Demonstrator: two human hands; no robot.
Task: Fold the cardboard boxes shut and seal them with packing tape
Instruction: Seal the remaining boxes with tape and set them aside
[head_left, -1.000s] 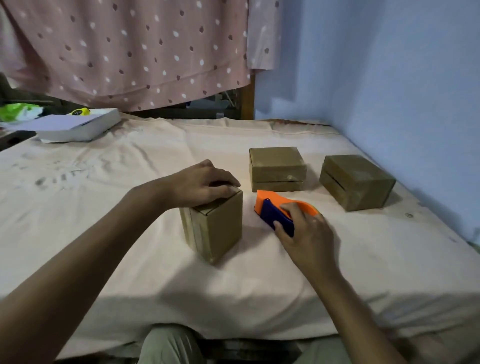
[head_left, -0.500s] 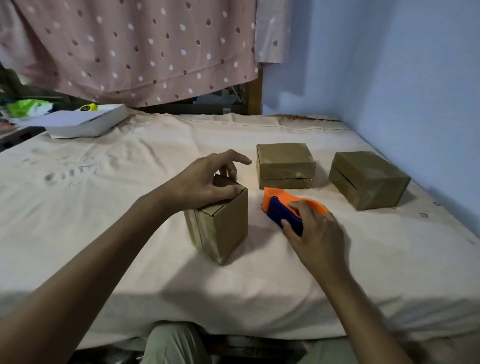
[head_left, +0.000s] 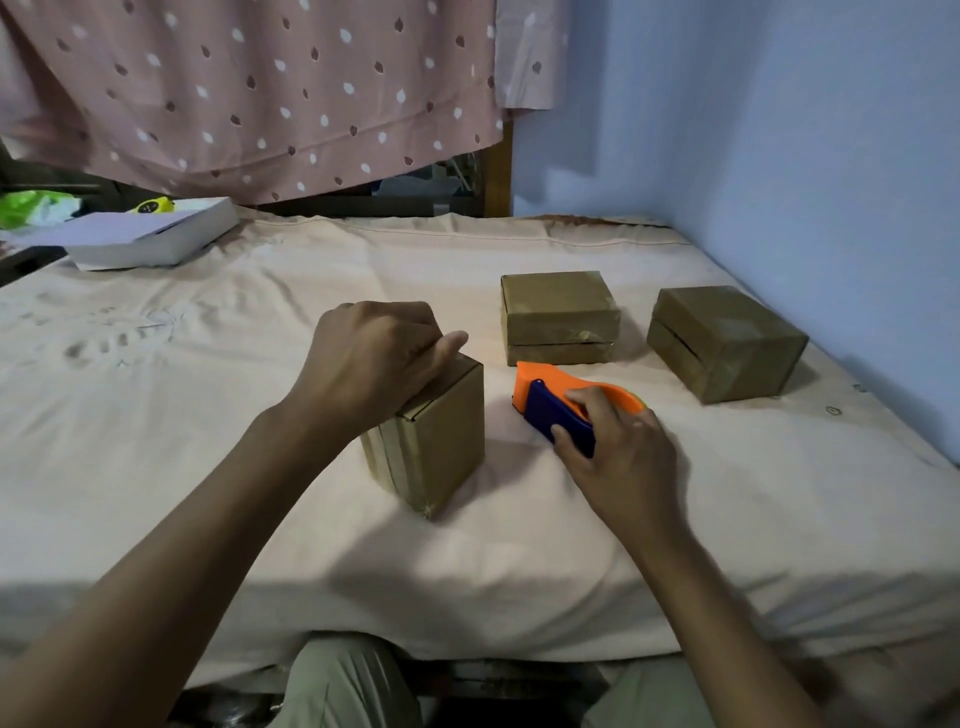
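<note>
A small brown cardboard box (head_left: 441, 441) stands upright on the cloth-covered surface, tape along its left edge. My left hand (head_left: 371, 358) rests on its top with fingers curled down over the flaps, hiding the top. Just right of the box lies an orange and blue tape dispenser (head_left: 558, 410); my right hand (head_left: 613, 457) grips its blue body on the cloth. Two taped boxes sit behind: one in the middle (head_left: 558, 317), one at the right (head_left: 724, 343).
A flat white box (head_left: 150, 241) lies at the back left. The blue wall (head_left: 805, 156) closes the right side and a dotted pink curtain (head_left: 260, 88) hangs behind. The bed's front edge (head_left: 467, 608) is near my knees.
My left hand opened its fingers above the box top, then curled down onto it. My right hand stayed on the tape dispenser. The camera moved closer.
</note>
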